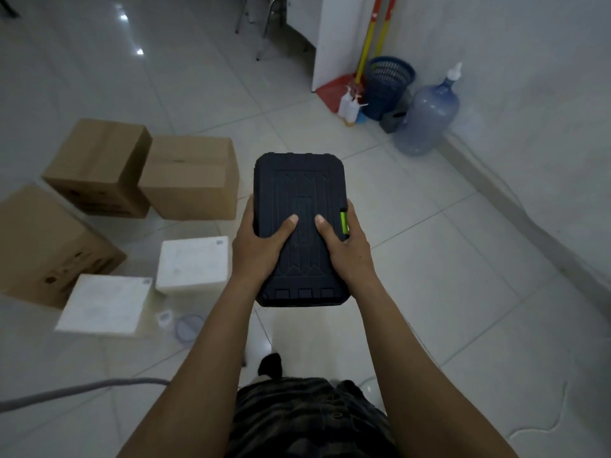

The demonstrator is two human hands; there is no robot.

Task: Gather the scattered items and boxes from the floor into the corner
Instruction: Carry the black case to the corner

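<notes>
- The left hand [261,241] and right hand [347,244] clamped the black case [299,180] from either side, thumbs on its lid.
- The case hung above the floor [429,259], right of the cardboard boxes [190,176].

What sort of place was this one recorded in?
Probably a storage or utility corner of an office or shop: a white tiled floor, closed cardboard boxes standing on it, and cleaning gear by the wall, with broom handles, a blue waste basket and a large water jug.
</notes>
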